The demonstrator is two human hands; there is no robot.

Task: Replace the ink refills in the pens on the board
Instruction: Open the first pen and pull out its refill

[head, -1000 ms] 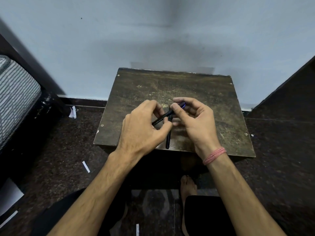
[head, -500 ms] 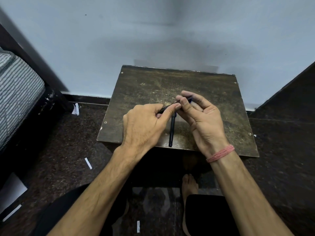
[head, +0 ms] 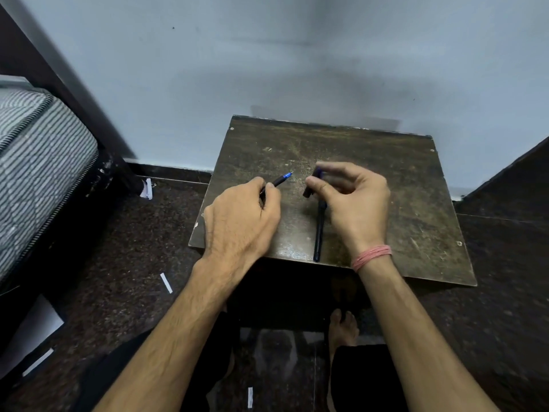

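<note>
A dark scuffed wooden board (head: 401, 203) lies in front of me against the wall. My left hand (head: 240, 221) grips a black pen (head: 277, 181) whose blue tip points up and to the right, uncapped. My right hand (head: 353, 203) pinches the dark pen cap (head: 312, 182) between thumb and fingers, a short way right of the pen tip. A second black pen (head: 318, 233) lies on the board, running from under my right hand to the board's front edge.
A striped mattress (head: 35, 162) on a dark bed frame stands at the left. Paper scraps (head: 166, 282) lie on the dark speckled floor. My bare foot (head: 341, 328) shows below the board's front edge. A pale wall rises behind the board.
My hands were together on the pen. They have pulled apart: the left hand moved left with the pen, the right hand holds the removed cap.
</note>
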